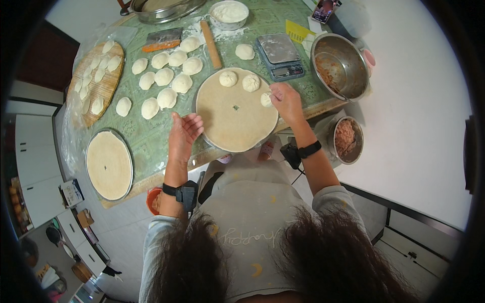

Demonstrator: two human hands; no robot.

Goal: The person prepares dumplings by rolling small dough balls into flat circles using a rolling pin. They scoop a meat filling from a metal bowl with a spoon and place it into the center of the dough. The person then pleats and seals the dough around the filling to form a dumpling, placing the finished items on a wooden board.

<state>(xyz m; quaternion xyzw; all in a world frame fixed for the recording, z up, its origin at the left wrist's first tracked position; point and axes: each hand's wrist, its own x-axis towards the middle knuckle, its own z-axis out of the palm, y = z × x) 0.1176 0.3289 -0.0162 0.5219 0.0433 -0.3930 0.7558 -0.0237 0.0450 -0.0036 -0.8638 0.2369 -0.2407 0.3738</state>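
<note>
A round steamer tray (235, 128) with a beige liner lies before me at the table's near edge. Two pleated buns (251, 82) sit along its far side. My right hand (287, 101) is at the tray's right rim, fingertips closed on a third pleated bun (266, 99), which the fingers partly cover. Over the left rim, my left hand (185, 132) is raised with its palm turned inward, fingers slightly curled and nothing in it. Several flattened dough rounds (164, 77) lie on the green tablecloth (151, 132) beyond my left hand.
Beyond the tray are a wooden rolling pin (210, 44), a flour bowl (229, 15), a kitchen scale (280, 57) and a dough scraper (163, 39). Steel bowls, one smeared (339, 66) and one with minced filling (348, 140), stand right. Left are a second lined tray (108, 164) and a bamboo board (94, 81).
</note>
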